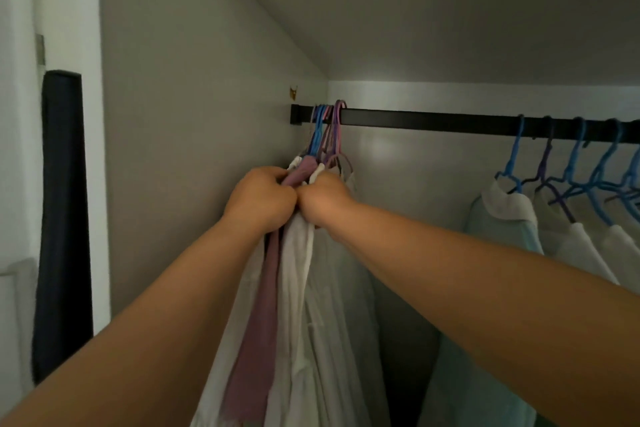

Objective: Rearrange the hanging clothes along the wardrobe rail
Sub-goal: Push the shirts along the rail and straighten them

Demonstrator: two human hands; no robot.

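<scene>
I was in the step of gathering the clothes at the left end of the black rail [433, 121]. My left hand [261, 196] was closed around the top of the bunched clothes [298, 288], its fingers curled on the mauve garment [256, 340] just under the hangers. My right hand [323, 199] was beside it, touching it, and its fingers were curled into the white fabric on the other side of the same bunch. The hooks of these hangers [327, 125], blue, pink and purple, sat tight together on the rail, near the side wall [194, 114].

Well apart, on the right part of the rail, a second group [571, 236] of pale shirts hung on blue hangers, with a long bare piece of rail between the two groups.

I judged that the bunch was pressed together but not yet spread. The next move, I think, called for separating one hanger from the pack and sliding its hook along the rail without pulling the fabric off the shoulders.
</scene>
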